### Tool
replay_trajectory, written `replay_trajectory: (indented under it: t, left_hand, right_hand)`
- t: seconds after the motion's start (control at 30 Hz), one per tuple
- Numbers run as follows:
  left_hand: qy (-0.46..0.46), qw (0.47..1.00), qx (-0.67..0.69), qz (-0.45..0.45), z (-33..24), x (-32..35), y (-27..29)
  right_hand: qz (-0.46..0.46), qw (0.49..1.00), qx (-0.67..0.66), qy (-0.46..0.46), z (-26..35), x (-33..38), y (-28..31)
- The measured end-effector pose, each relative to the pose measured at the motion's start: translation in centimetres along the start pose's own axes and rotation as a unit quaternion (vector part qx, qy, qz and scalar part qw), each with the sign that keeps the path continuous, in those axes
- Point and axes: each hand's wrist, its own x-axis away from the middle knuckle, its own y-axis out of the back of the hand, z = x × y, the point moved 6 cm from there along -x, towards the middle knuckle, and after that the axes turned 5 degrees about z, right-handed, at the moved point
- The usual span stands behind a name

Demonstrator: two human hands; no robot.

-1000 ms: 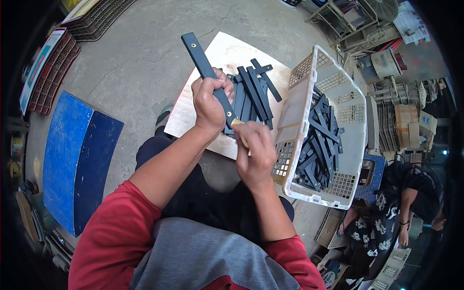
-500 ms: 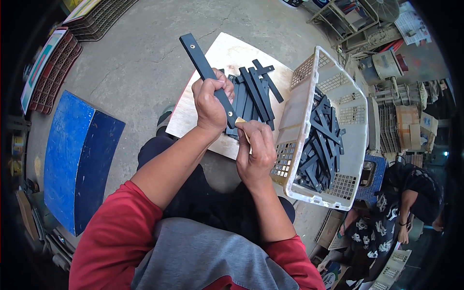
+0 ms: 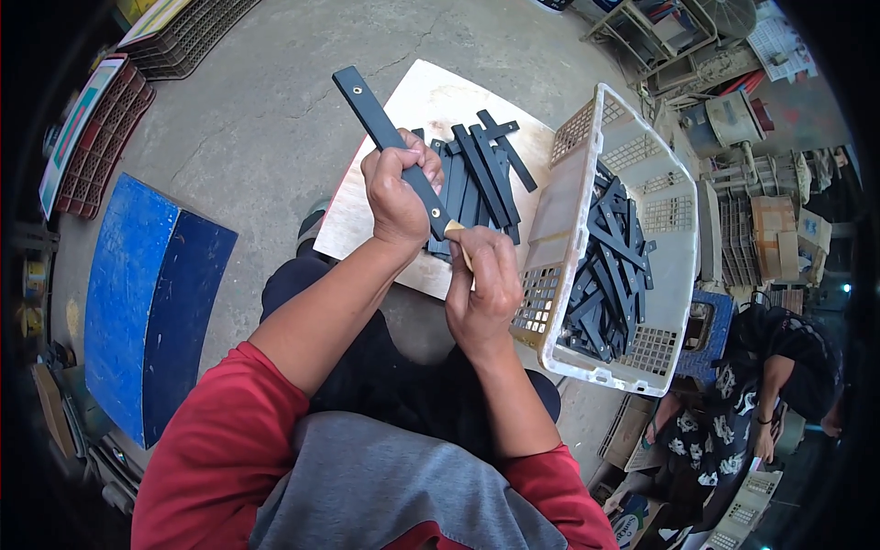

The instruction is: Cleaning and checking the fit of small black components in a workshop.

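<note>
Long flat dark-grey plastic strip with holes near its ends (image 3: 390, 137) is held up over the pale wooden board (image 3: 367, 215). Left hand (image 3: 396, 188) fisted round its middle; right hand (image 3: 481, 284) pinches a small tan-handled tool (image 3: 456, 240) at the lower end. Prob. best: brace strip firm, short strokes away from fingers. Count: 1 strip in hand, approx. 8 on board (image 3: 481, 170), 20+ in 1 white mesh plastic basket (image 3: 674, 275), 1 blue box (image 3: 151, 293).

I see a bare grey concrete floor (image 3: 266, 110) in daylight, a blue box (image 3: 147, 293) at nine o'clock, stacked crates (image 3: 92, 151) at ten, cluttered metal shelves (image 3: 660, 37) at one.
</note>
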Motion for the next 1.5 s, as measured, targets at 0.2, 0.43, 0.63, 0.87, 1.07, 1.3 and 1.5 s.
replay_trajectory:
  t: [0.2, 0.43, 0.63, 0.87, 1.07, 1.3, 1.5]
  left_hand:
    - [0.009, 1.0, 0.024, -0.005, 0.2, 0.0, 0.5]
    - [0.013, 1.0, 0.024, -0.007, 0.4, 0.0, 0.5]
    - [0.019, 1.0, 0.021, -0.001, 0.6, 0.1, 0.0]
    - [0.019, 1.0, 0.002, -0.002, 0.4, 0.0, 0.2]
    - [0.013, 1.0, 0.0, 0.008, 0.3, 0.0, 0.2]
    - [0.015, 0.999, -0.032, 0.027, 0.5, -0.1, 0.5]
    - [0.011, 0.998, -0.025, 0.048, 0.4, -0.5, -0.1]
  right_hand:
    - [-0.009, 1.0, 0.014, 0.01, 0.4, 0.3, -0.1]
    - [-0.005, 1.0, 0.024, 0.016, 0.9, 0.0, 0.0]
    - [-0.02, 0.997, -0.014, -0.07, -1.5, -0.5, 0.9]
    - [-0.003, 1.0, -0.01, -0.008, 0.1, 0.1, 0.0]
    - [-0.01, 1.0, -0.011, 0.003, 0.5, 0.5, -0.3]
    - [-0.009, 1.0, 0.023, -0.005, 0.4, 0.0, 0.2]
    - [-0.01, 1.0, -0.002, -0.016, 0.0, -0.2, 0.4]
